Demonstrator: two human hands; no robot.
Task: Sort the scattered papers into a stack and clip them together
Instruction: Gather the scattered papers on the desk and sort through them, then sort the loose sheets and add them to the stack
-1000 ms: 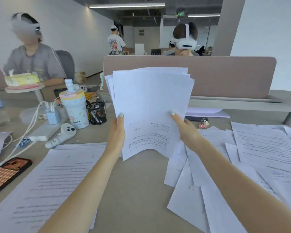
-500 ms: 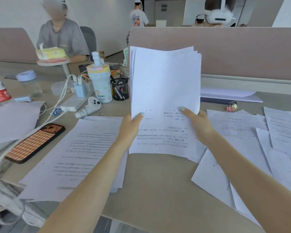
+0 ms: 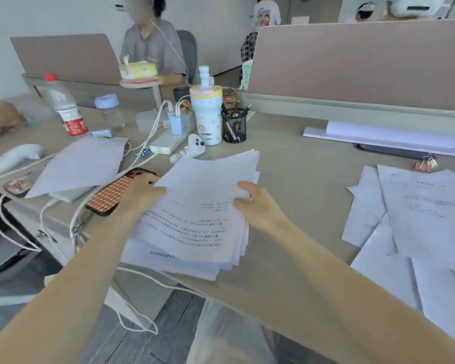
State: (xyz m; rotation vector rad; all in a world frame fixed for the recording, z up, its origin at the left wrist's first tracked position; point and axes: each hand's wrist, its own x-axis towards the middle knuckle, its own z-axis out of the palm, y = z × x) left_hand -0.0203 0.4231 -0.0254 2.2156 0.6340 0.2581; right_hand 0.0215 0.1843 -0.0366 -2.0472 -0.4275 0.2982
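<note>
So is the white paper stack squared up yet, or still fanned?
Fanned: the white printed paper stack shows staggered sheet edges along its near and right sides, while left hand and right hand hold it.

Bright, even daylight-like light fills the room, with no one source showing. Shadows are faint: only a thin soft edge under the papers (image 3: 195, 219) on the desk (image 3: 300, 179). No hard glare, though white sheets wash out and their print smears into unreadable dashes, probably from motion blur. The whole frame is soft. Wide-angle distortion bends the divider (image 3: 365, 64) and stretches both forearms at the lower corners.
</note>
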